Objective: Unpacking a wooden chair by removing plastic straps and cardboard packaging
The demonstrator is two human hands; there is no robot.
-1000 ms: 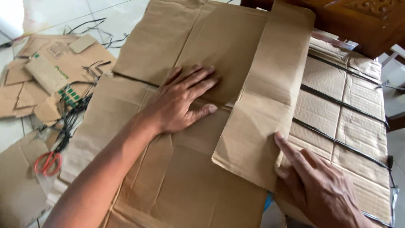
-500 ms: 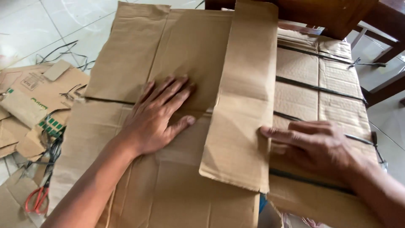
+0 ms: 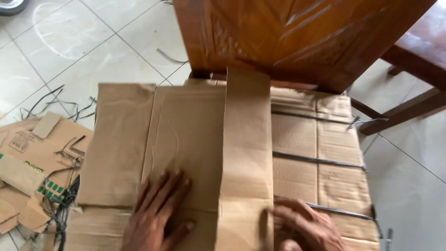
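A large flattened brown cardboard box (image 3: pixel 181 135) lies on the tiled floor. Its long side flap (image 3: pixel 246 153) is folded up and over toward the left. My left hand (image 3: pixel 155 218) presses flat on the cardboard panel left of the flap, fingers spread. My right hand (image 3: pixel 306 225) rests at the flap's right edge, fingers against the fold, on a stack of cardboard bound with dark straps (image 3: pixel 320 158). Neither hand grips anything.
A carved wooden furniture panel (image 3: pixel 288 37) stands just behind the cardboard, with a wooden leg (image 3: pixel 404 111) at the right. Cardboard scraps (image 3: pixel 32 158) and dark strap pieces (image 3: pixel 60 204) litter the floor at the left. Pale tiles surround everything.
The view has tilted upward, so both hands now sit at the bottom edge. The flap stands more upright. My right hand moved in toward the flap's fold.
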